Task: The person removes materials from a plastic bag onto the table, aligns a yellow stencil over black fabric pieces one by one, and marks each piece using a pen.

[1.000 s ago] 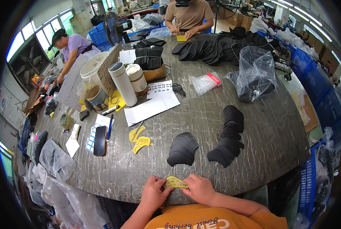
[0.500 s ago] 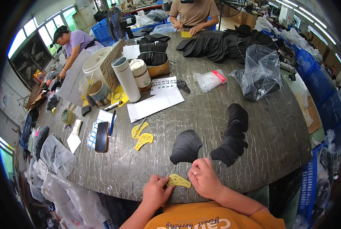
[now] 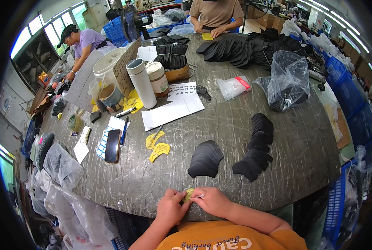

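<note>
At the table's near edge my left hand (image 3: 172, 207) is closed on a curved yellow template (image 3: 189, 194), thumb and fingers pressing its left end. My right hand (image 3: 213, 202) pinches a thin, pale, pen-like stick (image 3: 199, 196) over the template and covers its right part. Whatever lies beneath the template is hidden. Just beyond my hands is a fanned stack of black cut pieces (image 3: 205, 159). A longer, curving row of black pieces (image 3: 252, 162) lies to its right. Two more yellow templates (image 3: 159, 151) rest to the left.
A phone (image 3: 112, 146), white paper (image 3: 173, 112), a white flask (image 3: 141, 83), a jar (image 3: 157, 79) and a bucket (image 3: 109, 62) stand or lie at left. Clear plastic bags (image 3: 288, 79) and black piles (image 3: 236, 52) occupy the far side, where a person (image 3: 216, 16) works.
My right hand has moved left and down from beside the black stack onto the yellow template, bringing the stick over it. My left hand keeps its hold. The view has shifted slightly.
</note>
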Demonstrator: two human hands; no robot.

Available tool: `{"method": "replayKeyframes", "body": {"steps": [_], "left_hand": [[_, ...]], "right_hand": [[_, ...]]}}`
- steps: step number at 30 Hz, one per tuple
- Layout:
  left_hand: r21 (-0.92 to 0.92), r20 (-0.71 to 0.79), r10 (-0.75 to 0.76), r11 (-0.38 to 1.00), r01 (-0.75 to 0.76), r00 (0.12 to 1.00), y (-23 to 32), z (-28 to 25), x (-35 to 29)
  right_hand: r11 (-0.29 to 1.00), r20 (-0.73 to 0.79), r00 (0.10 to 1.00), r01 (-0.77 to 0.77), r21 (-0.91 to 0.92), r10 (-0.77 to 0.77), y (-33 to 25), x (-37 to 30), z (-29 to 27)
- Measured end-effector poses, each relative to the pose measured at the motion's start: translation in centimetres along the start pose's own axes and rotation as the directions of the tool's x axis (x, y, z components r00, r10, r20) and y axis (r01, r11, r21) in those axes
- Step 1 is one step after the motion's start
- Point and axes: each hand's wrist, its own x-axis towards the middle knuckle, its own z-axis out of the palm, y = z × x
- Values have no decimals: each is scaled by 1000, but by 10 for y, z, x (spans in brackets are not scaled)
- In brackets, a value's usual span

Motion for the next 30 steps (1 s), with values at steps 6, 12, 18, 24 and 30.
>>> {"method": "replayKeyframes", "body": {"steps": [6, 12, 18, 24, 30], "left_hand": [[-3, 30, -9, 1000, 10, 1000, 0, -3, 1], [1, 22, -11, 1000, 11, 1000, 2, -3, 2], [3, 10, 4, 1000, -4, 1000, 2, -4, 2], [3, 18, -8, 1000, 7, 1000, 3, -4, 2], [5, -1, 10, 1000, -10, 1000, 3, -3, 2]], "right_hand": [[995, -33, 995, -96, -29, 95, -3, -3, -5], [999, -38, 999, -30, -36, 29, -3, -6, -11], [996, -42, 996, -75, -38, 73, -1, -13, -14], [996, -47, 999, 6, -91, -11, -4, -14, -15], [998, -93, 995, 16, -56, -21, -1, -18, -15]]}}
